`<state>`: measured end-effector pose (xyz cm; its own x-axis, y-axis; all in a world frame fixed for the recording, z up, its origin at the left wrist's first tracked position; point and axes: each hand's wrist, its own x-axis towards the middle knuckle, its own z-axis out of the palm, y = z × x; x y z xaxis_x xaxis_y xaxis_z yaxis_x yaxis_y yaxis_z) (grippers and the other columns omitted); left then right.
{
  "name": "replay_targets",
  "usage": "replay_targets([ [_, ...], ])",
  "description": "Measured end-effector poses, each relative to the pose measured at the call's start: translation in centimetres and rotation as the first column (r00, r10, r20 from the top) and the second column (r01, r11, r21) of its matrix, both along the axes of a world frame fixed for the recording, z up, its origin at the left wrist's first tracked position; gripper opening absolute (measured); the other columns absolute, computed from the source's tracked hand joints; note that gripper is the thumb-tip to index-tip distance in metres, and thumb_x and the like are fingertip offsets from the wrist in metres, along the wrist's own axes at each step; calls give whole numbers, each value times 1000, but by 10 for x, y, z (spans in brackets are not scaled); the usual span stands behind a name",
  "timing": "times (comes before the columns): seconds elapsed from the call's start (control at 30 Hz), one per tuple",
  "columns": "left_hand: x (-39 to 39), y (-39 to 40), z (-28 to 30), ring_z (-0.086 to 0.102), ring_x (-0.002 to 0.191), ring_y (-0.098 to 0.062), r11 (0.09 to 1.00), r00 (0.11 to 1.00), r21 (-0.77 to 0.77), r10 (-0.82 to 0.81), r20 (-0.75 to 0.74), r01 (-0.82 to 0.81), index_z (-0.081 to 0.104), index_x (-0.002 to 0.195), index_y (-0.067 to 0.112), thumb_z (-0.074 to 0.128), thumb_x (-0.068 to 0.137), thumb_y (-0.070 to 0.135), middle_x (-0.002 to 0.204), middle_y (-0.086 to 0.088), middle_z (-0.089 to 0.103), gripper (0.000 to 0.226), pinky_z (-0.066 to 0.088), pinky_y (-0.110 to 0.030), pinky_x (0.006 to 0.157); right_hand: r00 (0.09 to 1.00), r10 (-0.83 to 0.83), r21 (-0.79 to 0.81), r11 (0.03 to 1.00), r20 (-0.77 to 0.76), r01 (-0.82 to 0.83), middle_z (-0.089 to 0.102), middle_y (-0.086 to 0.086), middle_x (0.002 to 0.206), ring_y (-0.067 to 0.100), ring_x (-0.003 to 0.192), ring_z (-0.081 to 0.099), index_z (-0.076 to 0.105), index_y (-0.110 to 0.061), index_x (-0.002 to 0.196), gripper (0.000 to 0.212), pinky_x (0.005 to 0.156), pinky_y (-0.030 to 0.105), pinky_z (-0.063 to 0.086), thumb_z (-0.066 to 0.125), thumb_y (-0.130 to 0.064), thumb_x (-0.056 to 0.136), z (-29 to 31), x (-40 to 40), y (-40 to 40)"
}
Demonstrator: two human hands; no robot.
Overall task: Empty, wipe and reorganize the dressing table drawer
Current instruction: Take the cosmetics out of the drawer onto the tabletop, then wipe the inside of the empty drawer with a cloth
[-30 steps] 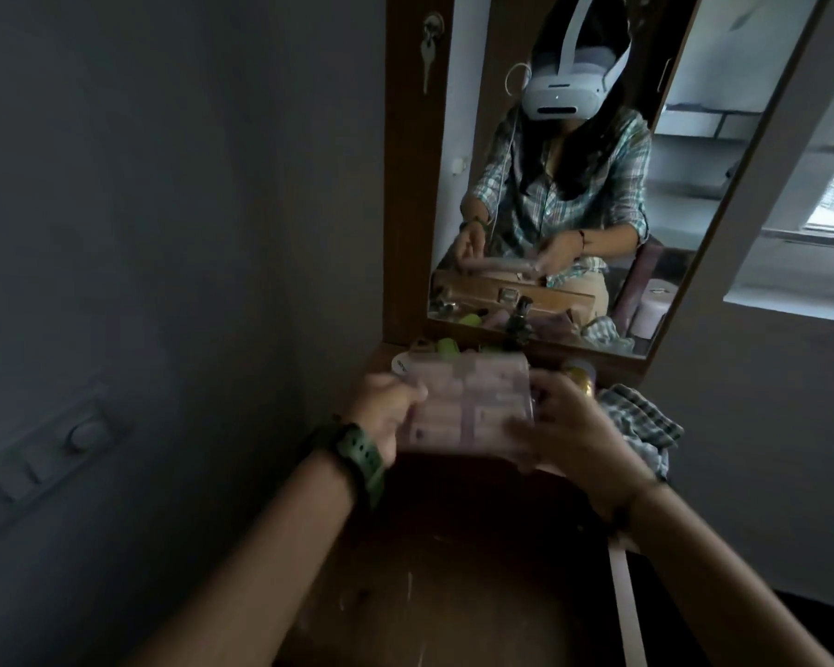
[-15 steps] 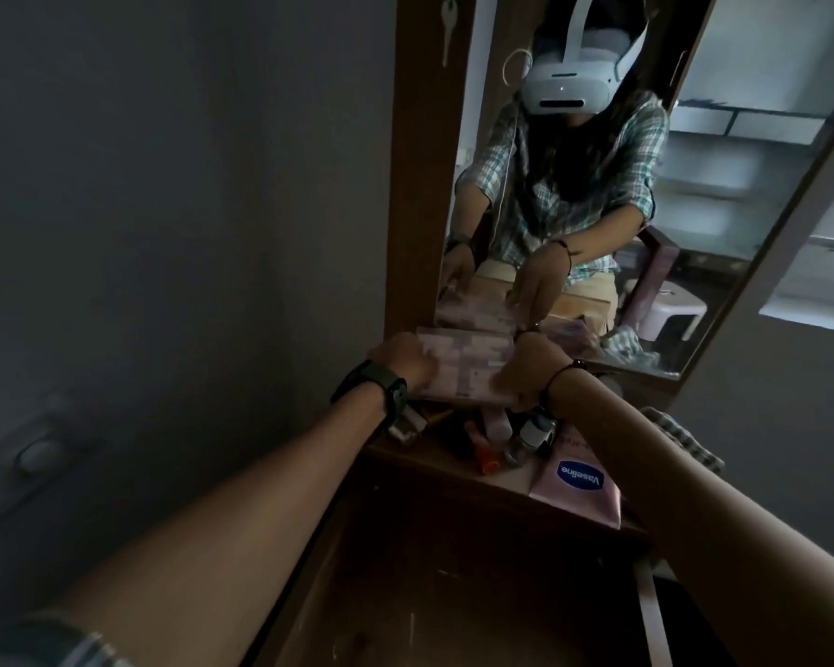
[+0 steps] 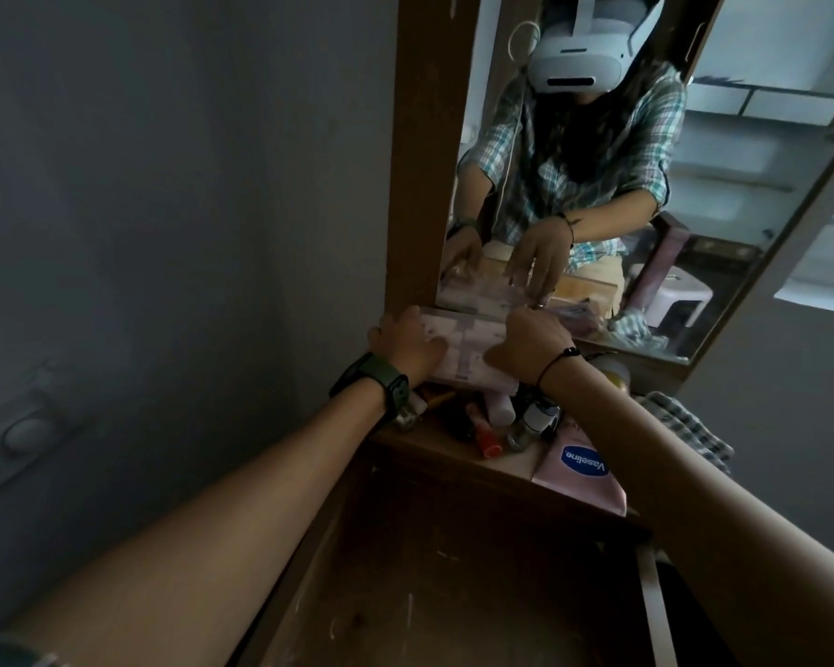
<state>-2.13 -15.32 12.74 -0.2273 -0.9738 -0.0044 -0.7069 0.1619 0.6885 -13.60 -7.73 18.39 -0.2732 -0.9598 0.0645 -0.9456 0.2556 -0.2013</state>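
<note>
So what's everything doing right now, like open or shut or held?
Drawer: pulled open.
Pink box: held against the mirror by both hands.
Left hand: grips the box.
Right hand: grips the box.
Vaseline tube: lying flat.
Cloth: crumpled.

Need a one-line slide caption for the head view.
Both hands, left and right, hold a pink box against the mirror, above the open drawer.

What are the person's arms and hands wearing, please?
The left hand has a dark green watch with a chunky strap at its wrist. The right hand has a thin black cord bracelet. Both forearms are bare; a plaid sleeve edge shows near the left elbow.
</note>
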Motion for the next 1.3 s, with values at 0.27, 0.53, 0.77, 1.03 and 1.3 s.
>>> replay_targets([
  [0.27, 23, 57, 7, 46, 116, -32, 979, 980, -194, 27, -200, -66, 54, 114, 14, 52, 81, 26, 123, -13, 48, 36, 44, -45, 97, 997, 11, -234, 972, 80, 8, 55, 16, 114, 31, 103, 51, 57, -5, 106, 26, 74, 28, 34, 56, -16, 83, -6, 9, 39],
  [0.53, 63, 195, -37, 31, 134, -18, 934, 991, -331, -134, 18, 133, 51, 121, 23, 54, 87, 20, 146, 0, 26, 34, 34, -28, 107, 983, 126, -301, 950, 135, -81, 50, -4, 125, 13, 114, 42, 53, -24, 124, 31, 90, 16, 33, 44, -26, 94, -75, 44, 169],
  [0.77, 98, 242, -75, 33, 133, -13, 936, 984, -321, -105, 145, 147, 53, 119, 25, 50, 91, 24, 144, 4, 29, 28, 28, -15, 99, 983, 83, -163, 985, 164, -56, 56, -11, 113, 6, 98, 42, 60, -24, 110, 26, 66, 8, 32, 39, -31, 96, -133, 52, 249],
  [1.03, 101, 240, -81, 46, 123, -19, 945, 991, -310, -72, 109, 103, 63, 110, 15, 56, 87, 15, 130, -3, 48, 23, 37, -26, 99, 988, -3, -401, 914, 152, 64, 66, 8, 93, 28, 83, 61, 68, -9, 93, 21, 69, 32, 51, 59, -10, 74, -122, 35, 248],
  [1.3, 105, 235, -75, 43, 109, -2, 980, 1000, -200, -19, -19, 14, 60, 103, 21, 54, 89, 14, 111, 14, 45, 16, 33, -16, 91, 966, -220, -72, 975, -139, 211, 35, 9, 142, 30, 133, 28, 37, -16, 134, 54, 101, 39, 40, 57, -14, 84, -62, -63, 187],
])
